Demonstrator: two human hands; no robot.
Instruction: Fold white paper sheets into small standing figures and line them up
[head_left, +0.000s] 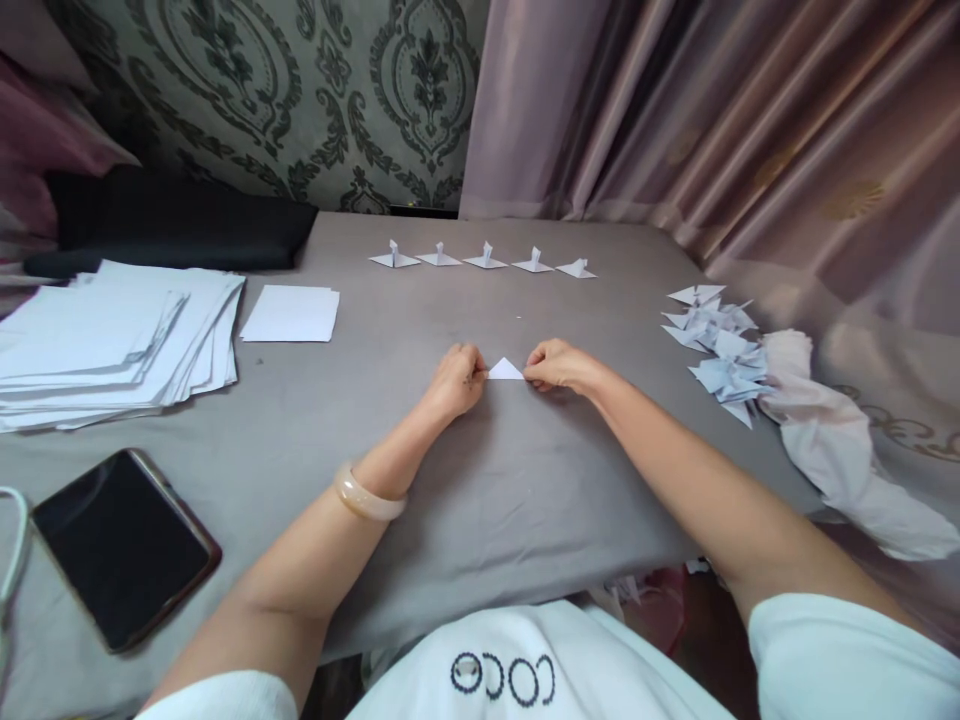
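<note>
Between my two hands a small white sheet of paper (506, 370), folded into a triangle with its peak pointing away from me, is held at its two lower corners. My left hand (459, 380) pinches the left corner, fingers closed. On the other side my right hand (555, 365) grips the right corner between thumb and fingers. Both hands are low over the grey tablecloth (510, 480); the fingers hide the ends of the paper. A pale bangle (369, 495) circles my left wrist.
Several folded paper cranes (484, 258) stand in a row at the back. More cranes (724, 345) are heaped at the right beside a white cloth (817, 430). At left lie square sheets (291, 314), a larger paper stack (112, 340), a dark tablet (124, 550) and black fabric (180, 220).
</note>
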